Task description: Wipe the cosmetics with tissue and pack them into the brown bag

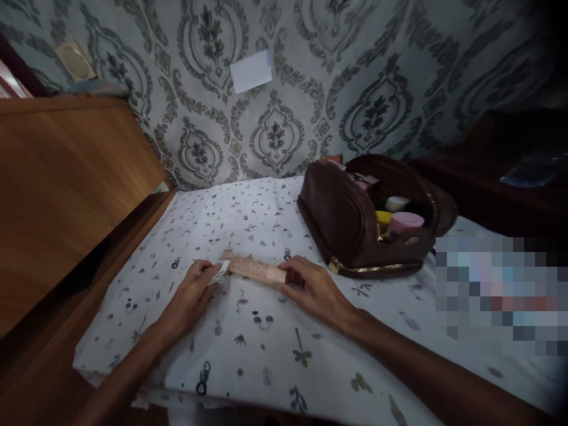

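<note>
My right hand (315, 290) pinches the capped right end of a beige cosmetic tube (255, 270), which lies sideways just above the cloth. The lettering on the tube is too blurred to read. Bunched in the closed fingers of my left hand (195, 293) is a small white wipe (220, 273), or perhaps a tissue. It meets the tube's left end. Behind my right hand stands an unzipped brown makeup bag (339, 219) with a pink-lidded container (406, 223), something yellow and a white cap showing inside.
A white printed cloth (248, 207) covers the table. Along the left rises a wooden panel (66, 195). Patterned wallpaper (275, 136) with a white card (251, 71) is at the back. A pixelated patch hides the right side. Dark furniture stands behind the bag.
</note>
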{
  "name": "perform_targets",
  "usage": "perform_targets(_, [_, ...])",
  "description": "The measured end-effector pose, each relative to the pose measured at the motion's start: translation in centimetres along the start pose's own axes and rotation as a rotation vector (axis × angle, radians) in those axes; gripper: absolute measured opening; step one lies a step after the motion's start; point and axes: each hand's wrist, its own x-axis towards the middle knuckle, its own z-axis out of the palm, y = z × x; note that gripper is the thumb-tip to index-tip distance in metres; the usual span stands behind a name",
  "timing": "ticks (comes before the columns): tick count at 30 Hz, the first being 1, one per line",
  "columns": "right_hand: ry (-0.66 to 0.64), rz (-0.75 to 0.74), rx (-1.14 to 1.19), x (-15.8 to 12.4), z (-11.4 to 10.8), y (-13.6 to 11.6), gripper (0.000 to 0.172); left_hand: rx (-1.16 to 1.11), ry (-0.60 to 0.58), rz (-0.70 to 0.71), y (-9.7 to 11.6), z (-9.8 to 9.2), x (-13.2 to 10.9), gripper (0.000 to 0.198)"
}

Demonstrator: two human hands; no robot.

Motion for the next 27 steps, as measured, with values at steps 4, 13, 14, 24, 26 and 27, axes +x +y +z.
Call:
perform_targets(4, [-0.041, 0.097, 0.071, -0.1, 0.2, -0.8, 0.011, 0.061, 0.203, 0.259, 5.0, 1.8, 1.1, 0.047])
perform_targets(13, [-0.164, 0.173, 0.112, 0.0, -0.2, -1.2, 0.018, 0.383, 0.154, 0.337, 3.4, 3.2, 2.7, 0.055])
perform_targets(14, [-0.175, 0.19, 0.115, 0.1, -0.2, -1.2, 0.017, 0.39, 0.152, 0.285, 2.1, 2.7, 2.5, 0.059])
perform_targets(24, [-0.165, 0.215, 0.209, 0.1, -0.3, -0.9, 0.03, 0.373, 0.311, 0.16, 0.1, 3.6, 2.0, 0.065])
perform_targets(26, [-0.152, 0.212, 0.258, 0.2, -0.2, -0.7, 0.037, 0.301, 0.291, 0.21, 2.3, 4.6, 2.1, 0.069])
perform_targets(27, [-0.146, 0.21, 0.29, 0.3, -0.2, -0.6, 0.038, 0.262, 0.272, 0.231, 3.5, 5.1, 2.0, 0.07])
